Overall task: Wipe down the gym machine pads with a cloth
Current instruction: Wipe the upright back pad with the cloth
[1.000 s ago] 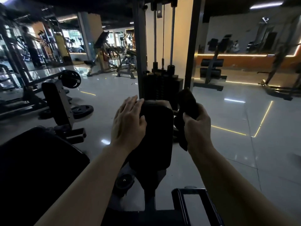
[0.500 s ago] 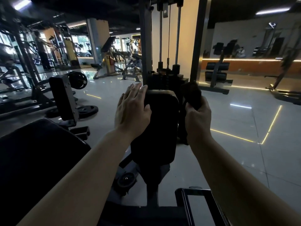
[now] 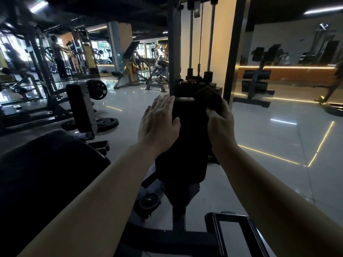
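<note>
Pinching a dark, seemingly soft cloth (image 3: pixel 208 98) atop the smooth upright pad (image 3: pixel 187 138): right hand (image 3: pixel 220 125); left hand (image 3: pixel 159 121) flat, fingers straight. Weight stack (image 3: pixel 198 84) behind.

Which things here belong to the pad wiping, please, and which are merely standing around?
In the job:
- upright black pad
- dark cloth, gripped by the right hand
- left hand, flat against the pad's left edge

Standing around:
- weight stack
- weight plates on the floor
- black bench pad, lower left
</note>
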Tool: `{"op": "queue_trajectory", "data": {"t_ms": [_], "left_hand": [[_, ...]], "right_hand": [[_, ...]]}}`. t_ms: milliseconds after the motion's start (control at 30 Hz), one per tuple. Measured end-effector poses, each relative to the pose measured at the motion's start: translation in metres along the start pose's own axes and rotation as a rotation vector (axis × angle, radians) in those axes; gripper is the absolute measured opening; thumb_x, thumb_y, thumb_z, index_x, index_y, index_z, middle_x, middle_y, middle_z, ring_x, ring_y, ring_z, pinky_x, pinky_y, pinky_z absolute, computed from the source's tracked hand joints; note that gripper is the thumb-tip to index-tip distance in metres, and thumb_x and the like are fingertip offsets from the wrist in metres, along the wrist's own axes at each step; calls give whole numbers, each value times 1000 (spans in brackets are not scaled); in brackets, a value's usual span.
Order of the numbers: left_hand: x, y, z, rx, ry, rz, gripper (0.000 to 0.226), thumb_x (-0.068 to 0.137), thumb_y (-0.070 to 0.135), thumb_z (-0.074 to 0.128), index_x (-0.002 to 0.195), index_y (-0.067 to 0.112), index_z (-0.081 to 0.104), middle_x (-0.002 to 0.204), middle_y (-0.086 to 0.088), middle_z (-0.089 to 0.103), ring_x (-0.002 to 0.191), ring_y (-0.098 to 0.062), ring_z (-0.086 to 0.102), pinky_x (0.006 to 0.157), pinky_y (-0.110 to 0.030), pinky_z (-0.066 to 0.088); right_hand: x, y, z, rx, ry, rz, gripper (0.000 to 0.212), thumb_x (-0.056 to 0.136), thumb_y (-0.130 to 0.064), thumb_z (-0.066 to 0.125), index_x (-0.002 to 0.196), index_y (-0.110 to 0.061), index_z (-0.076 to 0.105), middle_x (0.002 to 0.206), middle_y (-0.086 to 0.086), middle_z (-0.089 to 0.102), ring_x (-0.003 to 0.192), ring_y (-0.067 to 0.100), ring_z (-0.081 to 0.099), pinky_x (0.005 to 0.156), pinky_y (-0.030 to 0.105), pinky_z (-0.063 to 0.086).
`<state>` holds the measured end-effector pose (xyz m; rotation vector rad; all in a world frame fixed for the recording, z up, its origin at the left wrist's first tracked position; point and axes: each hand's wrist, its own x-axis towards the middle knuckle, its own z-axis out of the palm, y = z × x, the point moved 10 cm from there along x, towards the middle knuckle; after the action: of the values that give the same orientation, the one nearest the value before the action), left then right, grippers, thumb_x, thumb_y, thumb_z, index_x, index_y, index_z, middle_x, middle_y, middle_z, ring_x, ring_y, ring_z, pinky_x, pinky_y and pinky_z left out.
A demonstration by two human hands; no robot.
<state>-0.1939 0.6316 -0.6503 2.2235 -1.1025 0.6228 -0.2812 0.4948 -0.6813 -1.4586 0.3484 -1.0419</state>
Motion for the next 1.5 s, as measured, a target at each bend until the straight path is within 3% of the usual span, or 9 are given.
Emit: {"op": "queue_trajectory", "data": {"t_ms": [200, 500, 633, 733, 867, 1000, 1133, 1267, 1500], "left_hand": [[-5, -1, 7, 14, -3, 13, 64, 94, 20, 49, 151, 11, 21, 158, -2, 19, 147, -16, 8, 119, -29, 9], [-2, -3, 9, 34, 23, 69, 66, 90, 9, 51, 150, 10, 24, 157, -3, 23, 146, -16, 12, 119, -32, 14], [-3, -1, 6, 6, 100, 110, 61, 87, 11, 49, 146, 5, 33, 151, -11, 35, 143, -24, 24, 117, -40, 22], [-2, -1, 4, -27, 130, 137, 62, 83, 22, 44, 142, 3, 40, 147, -13, 41, 139, -28, 32, 114, -43, 28], [-1, -4, 3, -68, 176, 165, 55, 86, 16, 44, 139, 1, 43, 144, -14, 44, 136, -29, 36, 110, -37, 30], [-3, -4, 16, -18, 210, 215, 55, 91, 16, 46, 144, 2, 35, 148, -14, 37, 141, -31, 27, 111, -52, 30], [-3, -10, 24, -30, 246, 185, 59, 93, 19, 44, 148, 5, 27, 154, -10, 28, 146, -27, 14, 114, -52, 23], [-5, -10, 27, -31, 290, 194, 60, 93, 21, 42, 149, 6, 25, 154, -11, 27, 145, -28, 15, 114, -54, 23], [-5, -13, 25, -78, 333, 206, 57, 93, 19, 39, 148, 7, 29, 153, -9, 31, 144, -24, 18, 113, -53, 24]], "right_hand": [[-2, 10, -1, -6, 11, -45, 39, 95, -11, 47, 131, -24, 48, 116, 5, 56, 101, 21, 58, 90, 45, 52], [3, 18, 4, -25, -27, -124, 50, 77, -39, 51, 126, -30, 49, 124, 7, 53, 112, 25, 54, 93, 55, 47], [-3, 15, 6, -221, -69, -308, 62, 85, -43, 46, 144, -30, 34, 151, 1, 29, 136, 19, 33, 107, 43, 39], [-11, 13, 11, -528, -23, -561, 58, 94, -42, 37, 148, -37, 15, 160, 1, 9, 143, 19, 19, 103, 30, 35], [-14, 29, 10, -667, 104, -744, 53, 97, -28, 42, 146, -26, 18, 158, 13, 10, 144, 24, 14, 101, 15, 26], [-23, 43, 11, -702, 193, -805, 55, 95, -10, 53, 143, -20, 27, 153, 16, 13, 143, 38, 20, 107, 35, 39], [-38, 71, 10, -740, 180, -822, 49, 96, -13, 44, 143, -17, 28, 154, 14, 10, 143, 39, 13, 119, 33, 15], [-59, 124, 3, -801, 115, -762, 57, 98, -17, 37, 150, -26, 16, 159, -3, -15, 147, 29, -1, 119, 35, 12], [-98, 201, -4, -891, -106, -596, 96, 82, -11, 59, 152, -27, -4, 159, 5, -18, 145, 33, -3, 98, 57, 41]]}}
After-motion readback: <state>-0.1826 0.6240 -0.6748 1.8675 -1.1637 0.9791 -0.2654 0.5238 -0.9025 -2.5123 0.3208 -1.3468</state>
